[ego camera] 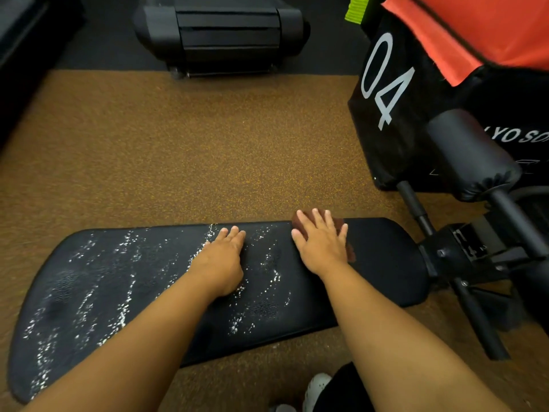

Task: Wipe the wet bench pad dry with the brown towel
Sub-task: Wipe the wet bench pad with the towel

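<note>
Pad [383,263]: black, long, lying left to right across the lower middle of the view; it is the work surface here. White droplets and streaks cover its left and middle parts; the stretch right of the right hand looks plain black.

Towel [301,219]: brown, folded small, on the pad's far edge toward its right end. Mostly hidden under the right hand; bits show beyond the fingertips and beside the wrist.

Right hand [322,243]: flat, palm down on the towel, fingers straight and slightly spread, pressing rather than gripping.

Left hand [221,263]: palm down on the bare pad, near its middle, among the droplets, just left of the right hand. Fingers extended, holding nothing.

Frame [463,257]: black metal, joined to the pad's right end, with a padded roller [472,156] above it.

Box [416,93]: black, marked "04", far right, with an orange panel on top.

Floor [193,150]: brown speckled, under and beyond the pad.

Machine [221,34]: black, top centre, standing on dark flooring.

Shoe [316,388]: pale, at the bottom edge.
</note>
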A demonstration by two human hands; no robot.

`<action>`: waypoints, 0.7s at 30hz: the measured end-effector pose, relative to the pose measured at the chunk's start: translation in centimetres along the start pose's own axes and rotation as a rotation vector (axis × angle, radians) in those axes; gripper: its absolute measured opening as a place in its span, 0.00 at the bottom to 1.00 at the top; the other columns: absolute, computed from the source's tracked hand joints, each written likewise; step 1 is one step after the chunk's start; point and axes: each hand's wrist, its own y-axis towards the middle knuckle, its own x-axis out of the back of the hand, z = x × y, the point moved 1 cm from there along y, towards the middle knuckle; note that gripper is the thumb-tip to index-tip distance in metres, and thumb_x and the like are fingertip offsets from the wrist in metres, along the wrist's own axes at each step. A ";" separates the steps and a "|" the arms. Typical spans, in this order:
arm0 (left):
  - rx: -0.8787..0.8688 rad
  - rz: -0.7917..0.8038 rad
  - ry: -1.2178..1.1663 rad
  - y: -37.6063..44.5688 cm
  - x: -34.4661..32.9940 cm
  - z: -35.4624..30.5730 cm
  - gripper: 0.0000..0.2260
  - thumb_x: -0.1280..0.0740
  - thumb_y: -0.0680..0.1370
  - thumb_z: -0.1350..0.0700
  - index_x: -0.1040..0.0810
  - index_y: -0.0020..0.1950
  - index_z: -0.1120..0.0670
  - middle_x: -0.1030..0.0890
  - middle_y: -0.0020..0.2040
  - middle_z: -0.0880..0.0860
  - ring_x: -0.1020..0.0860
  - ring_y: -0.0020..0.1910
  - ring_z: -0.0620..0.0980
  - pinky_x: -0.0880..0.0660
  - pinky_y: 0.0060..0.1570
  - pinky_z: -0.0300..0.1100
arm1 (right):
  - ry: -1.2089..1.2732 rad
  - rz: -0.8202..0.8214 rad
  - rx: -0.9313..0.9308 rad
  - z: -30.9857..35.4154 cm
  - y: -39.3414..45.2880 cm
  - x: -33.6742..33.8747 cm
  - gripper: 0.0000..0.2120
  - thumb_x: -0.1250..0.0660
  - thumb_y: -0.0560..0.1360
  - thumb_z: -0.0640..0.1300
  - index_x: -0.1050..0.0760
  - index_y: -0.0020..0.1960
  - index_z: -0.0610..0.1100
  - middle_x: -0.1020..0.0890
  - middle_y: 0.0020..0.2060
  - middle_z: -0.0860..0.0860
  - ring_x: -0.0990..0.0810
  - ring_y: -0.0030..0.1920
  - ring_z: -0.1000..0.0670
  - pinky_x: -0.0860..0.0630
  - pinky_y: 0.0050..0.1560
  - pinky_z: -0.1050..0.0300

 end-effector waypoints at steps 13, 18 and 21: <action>0.012 -0.001 -0.046 -1.4 -0.1 2.1 0.32 0.47 0.78 0.66 0.56 0.79 0.51 0.56 0.79 0.48 0.56 0.78 0.49 0.55 0.76 0.50 | -0.031 -0.063 -0.013 3.7 0.9 -0.5 0.22 0.54 0.82 0.52 0.44 0.75 0.52 0.44 0.76 0.52 0.51 0.76 0.49 0.63 0.72 0.39; -0.008 0.013 -0.020 -1.4 -0.8 2.0 0.27 0.45 0.82 0.57 0.52 0.79 0.52 0.54 0.80 0.49 0.54 0.78 0.50 0.52 0.76 0.51 | 0.064 0.039 0.384 8.3 -2.1 -1.3 0.22 0.50 0.82 0.50 0.43 0.75 0.50 0.44 0.76 0.49 0.51 0.76 0.47 0.60 0.73 0.45; -0.005 0.051 0.030 -1.5 -1.1 2.4 0.28 0.43 0.81 0.49 0.49 0.79 0.51 0.54 0.80 0.49 0.54 0.78 0.51 0.51 0.75 0.54 | 0.081 0.049 0.555 5.3 -3.8 -1.2 0.21 0.46 0.82 0.50 0.41 0.75 0.54 0.44 0.76 0.54 0.52 0.76 0.54 0.61 0.74 0.50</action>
